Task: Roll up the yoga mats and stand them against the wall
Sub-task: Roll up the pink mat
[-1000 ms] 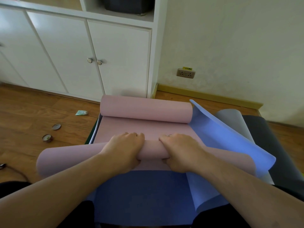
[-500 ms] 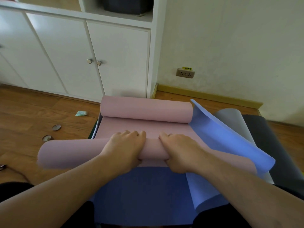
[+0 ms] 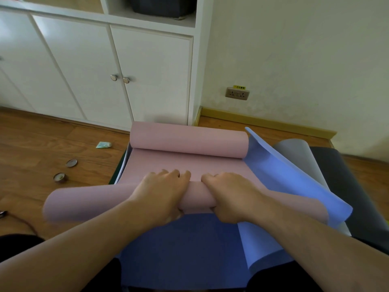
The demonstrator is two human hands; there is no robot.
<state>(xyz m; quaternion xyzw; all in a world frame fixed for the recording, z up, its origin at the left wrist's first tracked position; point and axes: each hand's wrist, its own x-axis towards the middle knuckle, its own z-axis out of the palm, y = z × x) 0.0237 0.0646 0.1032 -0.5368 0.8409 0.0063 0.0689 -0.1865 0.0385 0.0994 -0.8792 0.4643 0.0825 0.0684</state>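
Pink mat (image 3: 189,163) lies in the middle of the floor on top of a blue mat (image 3: 181,245), with its far end curled into a loose tube at 12 o'clock and its near end rolled into a second tube under both hands. Since a second ago that near roll has crept a little toward the far tube, and less flat pink shows between the two. The left hand (image 3: 162,192) and right hand (image 3: 229,194) sit side by side on the roll as before, fingers together and curled over its far side, thumbs tucked under the near side. The fingertips are hidden behind the roll, and the roll's left end is blurred. At 3 o'clock the blue mat's edge folds upward, covering part of a grey mat (image 3: 294,152) and a black mat (image 3: 345,186), both cut off by the frame. The wood floor (image 3: 42,144) holds two small round lids (image 3: 71,163) and a pale green scrap (image 3: 103,145) at 9 o'clock. A white cabinet (image 3: 94,70) stands at 11 o'clock, and a cream wall (image 3: 305,49) with a socket (image 3: 237,93) at 1 o'clock.
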